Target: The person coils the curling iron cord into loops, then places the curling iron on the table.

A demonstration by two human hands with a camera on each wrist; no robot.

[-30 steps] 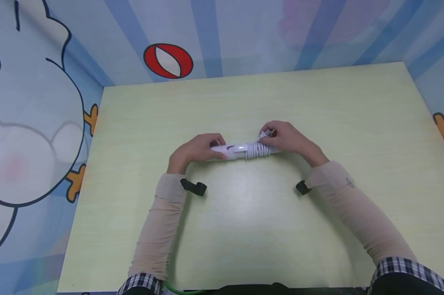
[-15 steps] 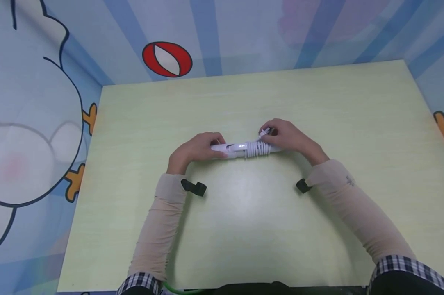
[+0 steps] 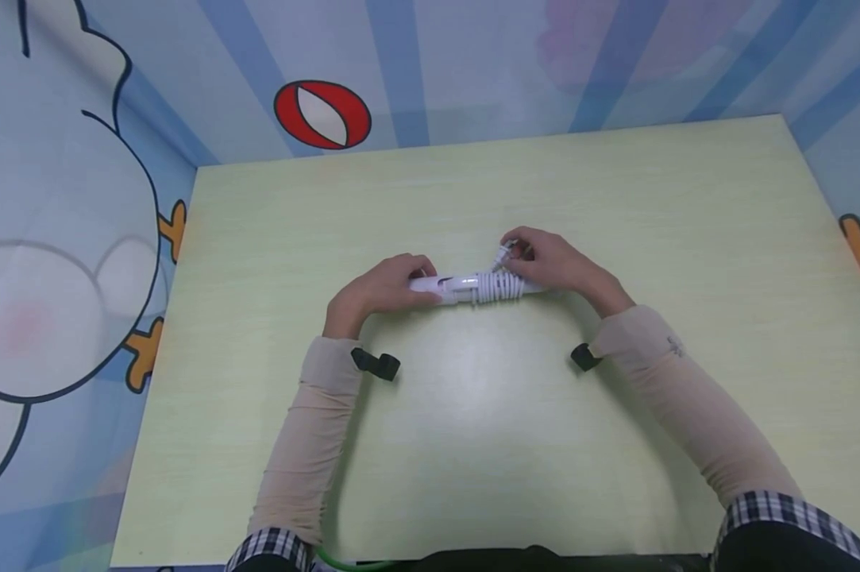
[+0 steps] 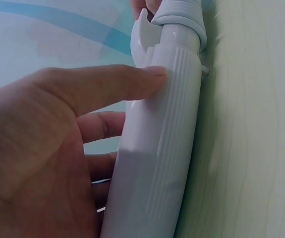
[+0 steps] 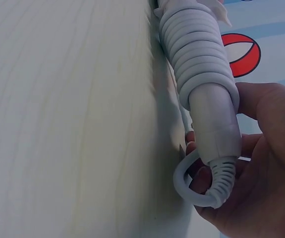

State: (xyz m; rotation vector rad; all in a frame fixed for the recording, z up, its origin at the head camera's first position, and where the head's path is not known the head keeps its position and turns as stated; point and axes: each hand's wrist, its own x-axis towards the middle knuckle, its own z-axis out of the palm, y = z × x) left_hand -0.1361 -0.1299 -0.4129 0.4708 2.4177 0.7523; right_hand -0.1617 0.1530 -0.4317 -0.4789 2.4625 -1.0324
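A white curling iron (image 3: 460, 289) lies lengthwise between the two hands, just over the tabletop. Its power cord (image 5: 196, 49) is wound in several coils round one end of the body. My left hand (image 3: 385, 287) grips the other end, its thumb on the ribbed side and its fingers behind, as the left wrist view shows. A small lever (image 4: 143, 37) sticks out near the thumb. At the coiled end, my right hand (image 3: 554, 260) pinches the loose cord end (image 3: 500, 257), which stands up behind the coils. The right fingertips are partly hidden behind the iron in the right wrist view.
Pale wood-grain tabletop (image 3: 465, 445) spreads under both arms. Printed blue walls (image 3: 472, 71) border it at the back and both sides. A black wrist mount (image 3: 376, 365) juts from the left sleeve, another (image 3: 585, 357) from the right.
My right hand has shifted slightly away from me, and the loose cord end now points out to the left of its fingers. The left hand keeps its hold on the curling iron.
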